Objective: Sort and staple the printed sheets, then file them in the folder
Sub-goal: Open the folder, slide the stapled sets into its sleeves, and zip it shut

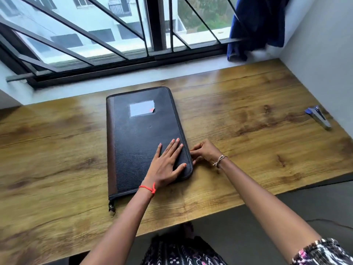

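A black leather zip folder point(141, 134) with a brown spine and a pale label lies closed on the wooden desk point(248, 131). My left hand point(168, 161) presses flat on its near right corner, fingers straight and spread. My right hand point(205, 152) is at the folder's right edge, fingers curled and pinching something small there, apparently the zip pull, which is hidden by the fingers. A blue and silver stapler point(319, 116) lies far right on the desk. No printed sheets are in view.
A barred window point(114, 35) runs along the desk's far side, with a sill below it. A blue cloth point(254, 25) hangs at the upper right by the white wall point(324, 54). A short zip tassel point(111, 206) hangs from the folder's near left corner.
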The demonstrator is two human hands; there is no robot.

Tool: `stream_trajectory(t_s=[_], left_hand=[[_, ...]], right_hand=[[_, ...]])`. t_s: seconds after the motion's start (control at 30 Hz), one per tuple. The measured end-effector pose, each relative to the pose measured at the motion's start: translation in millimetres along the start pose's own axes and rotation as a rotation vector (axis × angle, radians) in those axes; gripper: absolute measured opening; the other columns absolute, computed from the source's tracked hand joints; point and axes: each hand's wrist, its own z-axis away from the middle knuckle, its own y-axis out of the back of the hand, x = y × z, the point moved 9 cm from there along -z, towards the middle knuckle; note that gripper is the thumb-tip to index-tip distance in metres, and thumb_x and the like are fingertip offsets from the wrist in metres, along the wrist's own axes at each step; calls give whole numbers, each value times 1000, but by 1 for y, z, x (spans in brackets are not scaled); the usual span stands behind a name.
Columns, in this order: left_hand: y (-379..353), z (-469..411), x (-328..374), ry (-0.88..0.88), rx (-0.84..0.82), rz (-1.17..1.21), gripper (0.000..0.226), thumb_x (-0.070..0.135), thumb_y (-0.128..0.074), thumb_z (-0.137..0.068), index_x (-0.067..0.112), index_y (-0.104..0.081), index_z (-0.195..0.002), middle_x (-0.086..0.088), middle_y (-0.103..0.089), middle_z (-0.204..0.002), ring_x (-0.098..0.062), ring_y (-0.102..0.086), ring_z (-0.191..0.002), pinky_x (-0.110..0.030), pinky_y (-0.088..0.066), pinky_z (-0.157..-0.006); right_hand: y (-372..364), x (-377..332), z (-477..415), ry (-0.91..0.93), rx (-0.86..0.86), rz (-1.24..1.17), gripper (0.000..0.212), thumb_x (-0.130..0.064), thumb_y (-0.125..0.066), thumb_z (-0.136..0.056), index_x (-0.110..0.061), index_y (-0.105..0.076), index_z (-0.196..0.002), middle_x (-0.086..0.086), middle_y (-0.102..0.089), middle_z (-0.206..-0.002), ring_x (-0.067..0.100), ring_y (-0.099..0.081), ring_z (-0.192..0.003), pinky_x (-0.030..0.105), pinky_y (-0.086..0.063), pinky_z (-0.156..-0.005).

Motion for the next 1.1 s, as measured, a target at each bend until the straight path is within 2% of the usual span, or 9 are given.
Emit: stream_trajectory(t_s=[0.07,0.17,0.27,0.4,0.6,0.8,0.97,1.1], left_hand=[[3,-1,-2,11,3,-9,80,64,-11,-81,21,-9,-149,10,7,-152,-4,11,-141,-35,15,-115],[4,-5,-3,8,-11,-25,80,63,-9,-81,21,-8,-149,11,10,-151,-4,14,-140,-36,15,-115],[7,-13,-8,12,-6,-19,79,62,-12,-82,20,-11,-150,10,9,-152,-5,11,-142,-38,13,-116],[8,-24,-21,5,-13,-30,77,61,-15,-84,21,-12,-150,9,7,-153,-5,10,-142,-40,12,-116],[16,-41,-40,-17,-17,-50,75,60,-17,-85,21,-15,-150,8,4,-154,-7,8,-142,-43,10,-116],[27,-63,-67,44,-30,-71,80,64,-12,-83,20,-9,-150,4,7,-157,-7,15,-141,-41,20,-111],[34,-80,-86,86,-45,-92,79,67,-11,-80,29,-8,-149,2,9,-158,-8,22,-139,-53,15,-113],[39,-91,-96,103,-55,-127,78,69,-10,-80,34,-8,-149,1,10,-158,-10,23,-139,-55,21,-108]], right_hand=[[0,-7,-10,-4,-13,20,6,11,-61,-80,15,-64,-84,2,-66,-51,11,-62,-43,20,-52,-42],[0,-17,-24,-30,-38,42,9,10,-60,-81,8,-63,-72,0,-65,-50,9,-62,-44,19,-51,-42],[1,-27,-37,-52,-49,31,6,10,-59,-83,9,-63,-79,0,-66,-50,9,-63,-45,19,-52,-42],[4,-41,-55,-76,-52,33,16,9,-56,-85,4,-61,-71,0,-66,-50,9,-63,-44,18,-51,-42],[6,-63,-84,-74,-60,3,19,10,-52,-87,1,-61,-72,-1,-66,-50,7,-61,-42,16,-49,-40],[14,-87,-118,-48,-12,1,19,10,-53,-86,2,-61,-70,0,-65,-48,7,-60,-40,16,-48,-39],[19,-100,-143,-75,-15,13,18,9,-53,-87,2,-61,-72,-1,-66,-49,7,-60,-40,16,-49,-39],[20,-112,-157,-61,-26,24,20,9,-52,-88,1,-61,-71,-2,-66,-50,7,-61,-42,17,-50,-40]])
